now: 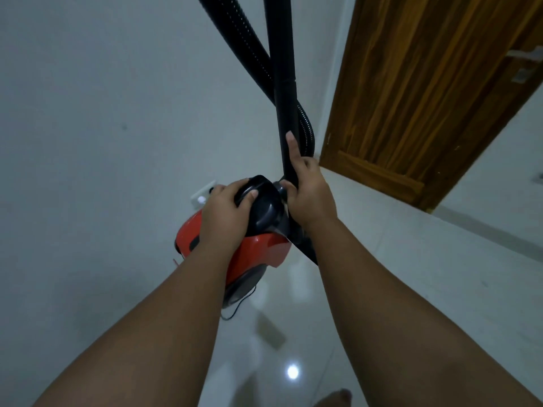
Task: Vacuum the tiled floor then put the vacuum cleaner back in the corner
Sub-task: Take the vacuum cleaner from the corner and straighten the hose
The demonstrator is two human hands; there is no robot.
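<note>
While both arms reached forward, the left hand (226,212) had its fingers curled over the black carry handle (261,198) on top of the vacuum cleaner (258,251). The right hand (308,192) gripped the rigid black tube (283,83) low down, thumb laid up along it.

The canister sat directly ahead of the hands, close against the grey wall (88,113). Whether it rested on the tiled floor (382,274) or hung just off it could not be told. Its long axis ran from the handle down toward the person, while the tube stood almost upright and left the top of the view. The corner, between that wall and the frame of the wooden door (411,98), lay just beyond the canister. Setting it down would likely be a short forward push, led by the left hand with the right steadying the tube.

The shell was glossy red plastic and rounded, the handle smooth and moulded. A ribbed, flexible hose (235,39) crossed behind the matte tube. A thin black cord (238,306) trailed beneath. A white socket plate (202,193) sat on the wall just past the left hand. The tiles were pale and mirror-shiny, the door strongly grained.
</note>
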